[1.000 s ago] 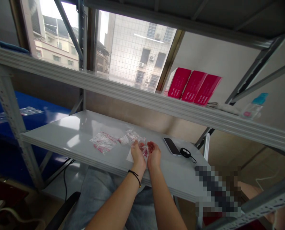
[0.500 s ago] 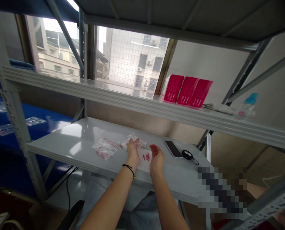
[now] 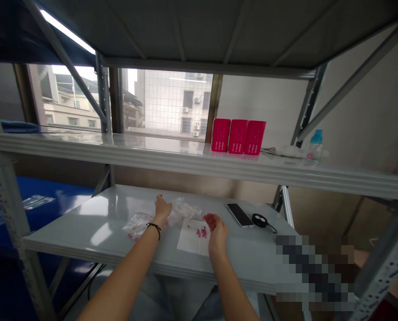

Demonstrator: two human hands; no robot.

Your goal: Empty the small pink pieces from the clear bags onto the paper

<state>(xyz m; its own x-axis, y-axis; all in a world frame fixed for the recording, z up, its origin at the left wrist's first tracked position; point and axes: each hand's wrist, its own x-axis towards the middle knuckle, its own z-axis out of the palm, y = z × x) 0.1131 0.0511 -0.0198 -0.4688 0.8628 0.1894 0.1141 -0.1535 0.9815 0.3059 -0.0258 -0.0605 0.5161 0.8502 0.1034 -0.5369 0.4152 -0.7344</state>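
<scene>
Here, nearest the viewer, the right hand (image 3: 216,229) is cupped palm-up around several small red pieces, just right of a white paper sheet (image 3: 192,240) bearing more red beads (image 3: 201,232). Farther in and to the left, the left hand (image 3: 161,208) rests with fingers loosely spread between two piles of clear bags (image 3: 185,208), holding nothing. Beyond, red boxes (image 3: 238,136) stand on the upper shelf (image 3: 152,156).

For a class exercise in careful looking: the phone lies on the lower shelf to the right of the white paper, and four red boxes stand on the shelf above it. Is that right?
Not quite. The head view shows three red boxes, not four, standing on the upper shelf. The rest holds: the phone lies on the lower shelf, right of the white paper.
</scene>
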